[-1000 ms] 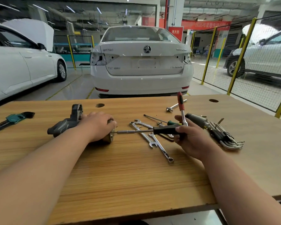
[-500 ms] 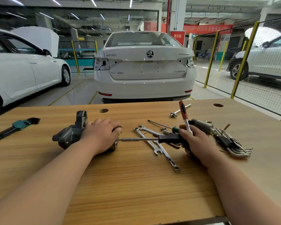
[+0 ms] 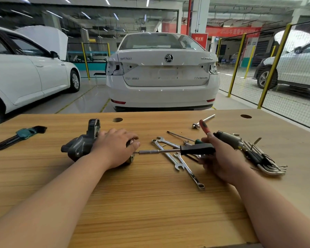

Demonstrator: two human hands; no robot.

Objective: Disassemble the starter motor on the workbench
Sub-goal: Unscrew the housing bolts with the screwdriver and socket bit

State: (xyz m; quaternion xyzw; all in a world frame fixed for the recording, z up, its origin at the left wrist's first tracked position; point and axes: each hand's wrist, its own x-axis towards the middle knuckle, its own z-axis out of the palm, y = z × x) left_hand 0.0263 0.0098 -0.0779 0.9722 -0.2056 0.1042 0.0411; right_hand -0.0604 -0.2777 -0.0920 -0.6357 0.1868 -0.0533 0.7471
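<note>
Wrenches are scattered on the desk between the hands. The starter is laid on its side at the left middle of the desk and is gripped by the left hand, whose fingers are curled over its end. A screwdriver is held by its black handle in the right hand, its tip set against the starter's end. Hex keys are piled just beside that hand. Beyond the desk a white car is parked.
</note>
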